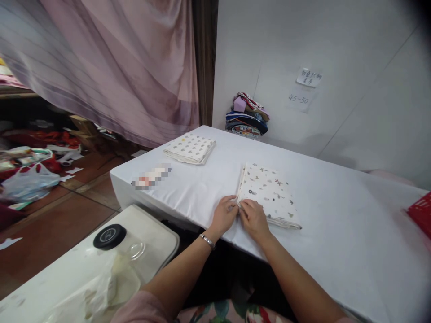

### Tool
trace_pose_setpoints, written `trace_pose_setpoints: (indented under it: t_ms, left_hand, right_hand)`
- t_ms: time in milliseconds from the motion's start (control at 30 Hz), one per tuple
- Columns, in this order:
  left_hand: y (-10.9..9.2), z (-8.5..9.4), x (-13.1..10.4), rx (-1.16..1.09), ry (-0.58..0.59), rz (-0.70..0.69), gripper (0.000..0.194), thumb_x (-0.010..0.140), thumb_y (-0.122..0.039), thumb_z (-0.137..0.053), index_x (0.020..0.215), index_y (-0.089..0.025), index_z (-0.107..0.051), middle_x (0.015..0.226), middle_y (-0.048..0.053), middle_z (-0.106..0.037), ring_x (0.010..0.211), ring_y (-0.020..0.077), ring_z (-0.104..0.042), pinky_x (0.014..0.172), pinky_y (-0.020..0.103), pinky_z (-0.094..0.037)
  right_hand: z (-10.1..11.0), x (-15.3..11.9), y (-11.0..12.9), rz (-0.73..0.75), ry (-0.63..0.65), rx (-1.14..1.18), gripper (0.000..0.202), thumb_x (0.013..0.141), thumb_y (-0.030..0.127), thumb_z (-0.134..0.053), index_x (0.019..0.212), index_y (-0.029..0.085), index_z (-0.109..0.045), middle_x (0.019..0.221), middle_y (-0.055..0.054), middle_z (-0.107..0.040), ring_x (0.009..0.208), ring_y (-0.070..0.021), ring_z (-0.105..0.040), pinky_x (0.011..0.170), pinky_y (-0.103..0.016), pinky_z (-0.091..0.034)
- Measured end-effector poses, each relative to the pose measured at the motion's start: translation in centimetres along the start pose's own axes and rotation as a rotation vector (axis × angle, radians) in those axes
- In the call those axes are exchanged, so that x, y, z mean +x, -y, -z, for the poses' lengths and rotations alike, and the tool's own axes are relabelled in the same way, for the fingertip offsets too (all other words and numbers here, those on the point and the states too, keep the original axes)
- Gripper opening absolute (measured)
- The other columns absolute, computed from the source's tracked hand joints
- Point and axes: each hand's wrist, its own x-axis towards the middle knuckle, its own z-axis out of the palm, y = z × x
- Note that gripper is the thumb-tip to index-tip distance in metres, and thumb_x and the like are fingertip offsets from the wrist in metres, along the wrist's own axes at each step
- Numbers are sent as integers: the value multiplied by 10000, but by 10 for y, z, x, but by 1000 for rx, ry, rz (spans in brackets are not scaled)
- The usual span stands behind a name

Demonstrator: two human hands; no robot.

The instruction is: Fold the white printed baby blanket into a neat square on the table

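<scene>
A folded white cloth (269, 190) with small printed figures lies flat on the white-covered table (336, 215). At its near left corner my left hand (225, 215) and my right hand (254, 217) meet, fingers bent together on the folded edge. The right fingers pinch that corner from the near side. Those of the left are closed at the edge just beside them. What exactly lies between the fingertips is too small to tell. Farther back on the left rests a second folded cloth (191, 149), white with grey prints, apart from both hands.
A blurred-out small item (151, 177) lies near the table's left edge. On a lower white surface at left are a black round lid (109, 236) and a clear plastic bag (114, 287). Folded fabrics (247, 116) are stacked behind the table. A red basket (420, 213) stands at far right.
</scene>
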Motion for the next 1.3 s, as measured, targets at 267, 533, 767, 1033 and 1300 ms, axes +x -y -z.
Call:
trace_pose_setpoints:
  t_ms: [267,533,767,1033,1300]
  left_hand:
    - [3,2,-2,-15,-46,5,173,754,-142,-528,770,-214,-684,1153,21,-595,1075,169,-529,961,342,-427]
    - [-1,3,-8,283,-152,-70,78,755,-248,-602,749,-198,-662,1108,65,-603,1107,224,-486,1001,409,-384]
    - [-4,4,-8,273,-146,-90,36,742,-207,-614,755,-205,-648,1132,51,-591,1111,204,-484,994,378,-384]
    - [-5,-1,-2,269,-65,-54,89,731,-175,-603,653,-203,-635,1122,32,-601,1112,204,-483,968,382,-369]
    - [-3,-4,-2,282,-88,-28,81,736,-254,-633,789,-193,-631,1160,74,-573,1132,227,-468,983,408,-339]
  right_hand:
    - [-6,1,-7,-104,-40,96,201,864,218,-443,977,198,-607,992,-67,-611,917,-211,-527,803,-353,-407]
    - [-8,-1,-10,-132,-112,165,232,869,238,-424,1013,203,-602,1002,-73,-609,946,-207,-539,842,-366,-432]
    - [-10,-2,-10,-127,-111,140,238,867,225,-421,1022,202,-600,1019,-74,-610,957,-209,-537,846,-370,-429]
    - [-12,-3,-10,-113,-127,114,249,865,232,-422,1029,191,-605,1025,-82,-610,961,-212,-537,847,-371,-429]
    - [-8,-3,-5,-125,-128,128,254,873,245,-411,1025,196,-609,1016,-82,-610,951,-213,-539,839,-380,-435]
